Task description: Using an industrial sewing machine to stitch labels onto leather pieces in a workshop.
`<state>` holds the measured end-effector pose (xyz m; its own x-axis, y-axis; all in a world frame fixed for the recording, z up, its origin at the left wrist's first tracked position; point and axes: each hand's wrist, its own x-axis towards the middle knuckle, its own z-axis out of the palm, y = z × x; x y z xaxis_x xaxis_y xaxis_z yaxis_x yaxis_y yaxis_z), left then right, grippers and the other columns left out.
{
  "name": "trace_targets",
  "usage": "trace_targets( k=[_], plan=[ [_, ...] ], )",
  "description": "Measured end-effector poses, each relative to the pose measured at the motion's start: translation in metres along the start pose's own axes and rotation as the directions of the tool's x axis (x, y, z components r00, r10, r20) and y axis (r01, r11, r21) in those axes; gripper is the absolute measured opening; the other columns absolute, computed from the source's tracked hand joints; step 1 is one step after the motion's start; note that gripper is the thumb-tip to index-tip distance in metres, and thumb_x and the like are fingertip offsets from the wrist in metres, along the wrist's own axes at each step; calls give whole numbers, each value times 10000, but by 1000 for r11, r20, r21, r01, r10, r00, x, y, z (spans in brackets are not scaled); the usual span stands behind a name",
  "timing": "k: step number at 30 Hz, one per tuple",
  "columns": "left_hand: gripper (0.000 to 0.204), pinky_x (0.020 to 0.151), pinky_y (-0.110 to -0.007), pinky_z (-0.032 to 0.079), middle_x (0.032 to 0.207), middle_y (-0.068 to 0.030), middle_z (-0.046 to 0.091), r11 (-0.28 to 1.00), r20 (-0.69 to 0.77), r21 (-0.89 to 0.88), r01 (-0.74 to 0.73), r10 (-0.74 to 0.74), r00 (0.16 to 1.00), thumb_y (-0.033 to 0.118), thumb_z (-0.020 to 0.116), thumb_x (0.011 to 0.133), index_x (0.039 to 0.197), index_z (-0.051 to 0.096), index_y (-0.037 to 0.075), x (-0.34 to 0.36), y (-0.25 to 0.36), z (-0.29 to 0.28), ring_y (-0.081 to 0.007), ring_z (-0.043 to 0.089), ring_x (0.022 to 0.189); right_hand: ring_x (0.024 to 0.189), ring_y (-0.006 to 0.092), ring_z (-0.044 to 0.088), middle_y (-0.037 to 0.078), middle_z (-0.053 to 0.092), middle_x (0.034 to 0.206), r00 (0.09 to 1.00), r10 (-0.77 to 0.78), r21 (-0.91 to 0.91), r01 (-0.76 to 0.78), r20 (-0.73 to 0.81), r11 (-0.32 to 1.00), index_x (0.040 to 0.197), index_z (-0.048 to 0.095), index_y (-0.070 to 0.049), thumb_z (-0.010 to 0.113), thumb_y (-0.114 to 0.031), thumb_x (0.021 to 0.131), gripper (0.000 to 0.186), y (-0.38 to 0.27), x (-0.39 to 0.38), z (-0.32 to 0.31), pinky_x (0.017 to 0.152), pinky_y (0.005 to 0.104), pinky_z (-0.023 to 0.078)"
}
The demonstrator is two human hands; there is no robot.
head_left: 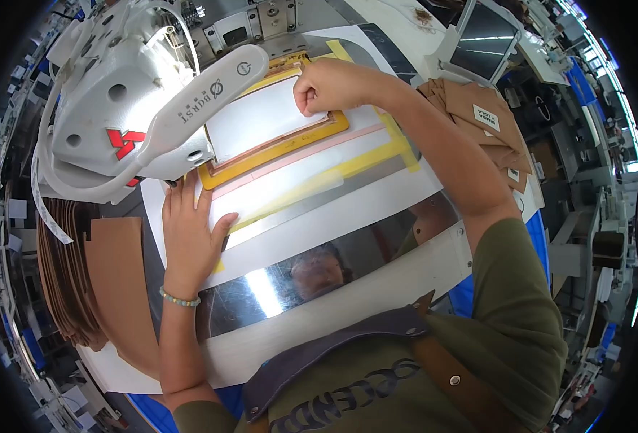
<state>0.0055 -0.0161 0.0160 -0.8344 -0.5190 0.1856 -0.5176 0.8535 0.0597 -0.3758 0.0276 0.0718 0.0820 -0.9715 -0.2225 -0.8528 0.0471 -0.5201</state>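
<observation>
A yellow-edged rectangular frame (290, 144) lies under the sewing machine's head, with a plain white panel (255, 119) inside it. My left hand (192, 224) rests flat, fingers stretched out, with its fingertips at the frame's near left corner. Curled closed, my right hand (330, 88) is over the frame's right end, its knuckles against the white panel. Whatever its fingers may pinch is hidden. Beneath the frame is a white sheet (275, 234) bearing strips of yellow tape (293, 189) and a pink line.
The white sewing machine (110, 101) and its grey lamp (203, 94) cover the frame's left part. Stacked brown pieces (120, 270) stand at left. More brown pieces (470, 115) lie at right, below a screen (483, 43). A shiny metal plate (333, 274) borders the near side.
</observation>
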Motion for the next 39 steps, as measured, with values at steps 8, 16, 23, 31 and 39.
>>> trace_targets(
  k=[8, 16, 23, 31, 39],
  plan=[
    [741, 1274, -559, 269, 1677, -240, 409, 1000, 14, -7, -11, 11, 1000, 572, 536, 1076, 1581, 517, 30, -1, -3, 5, -432, 349, 1558, 707, 138, 682, 48, 748, 757, 999, -29, -44, 28, -18, 999, 883, 798, -46, 792, -61, 855, 32, -4, -10, 2, 674, 311, 513],
    [639, 1269, -552, 268, 1677, -237, 407, 999, -8, -31, 10, -10, 1000, 425, 565, 1077, 1576, 509, 30, -1, -2, 7, -425, 355, 1555, 682, 143, 695, 54, 765, 749, 999, 31, -90, -29, 25, 995, 883, 790, -43, 797, -61, 846, 42, -10, -9, 1, 665, 324, 513],
    [667, 1280, -567, 236, 1684, -214, 410, 996, -10, -69, 48, -48, 999, 448, 628, 1057, 1594, 532, 64, -2, -2, 12, -424, 310, 1584, 839, 199, 716, 71, 776, 938, 998, 25, -166, -16, 56, 986, 878, 774, -59, 777, -58, 854, 25, -13, -9, -1, 731, 353, 524],
    [676, 1277, -567, 241, 1685, -213, 415, 996, -47, -80, 36, -40, 998, 454, 646, 1049, 1568, 548, 34, -1, -2, 14, -420, 336, 1562, 1153, 255, 637, 114, 667, 1110, 966, -201, -672, 42, -160, 739, 838, 769, -26, 618, -57, 957, 194, -8, -12, 30, 924, 405, 552],
    [633, 1274, -551, 250, 1690, -216, 401, 997, -20, -53, 51, -52, 998, 432, 591, 1077, 1563, 532, 30, -2, -5, 13, -438, 348, 1550, 1159, 213, 662, 135, 733, 1184, 969, -205, 67, 215, -138, 974, 986, 691, -4, 524, -85, 1054, 198, -26, 18, 18, 986, 358, 552]
  ],
)
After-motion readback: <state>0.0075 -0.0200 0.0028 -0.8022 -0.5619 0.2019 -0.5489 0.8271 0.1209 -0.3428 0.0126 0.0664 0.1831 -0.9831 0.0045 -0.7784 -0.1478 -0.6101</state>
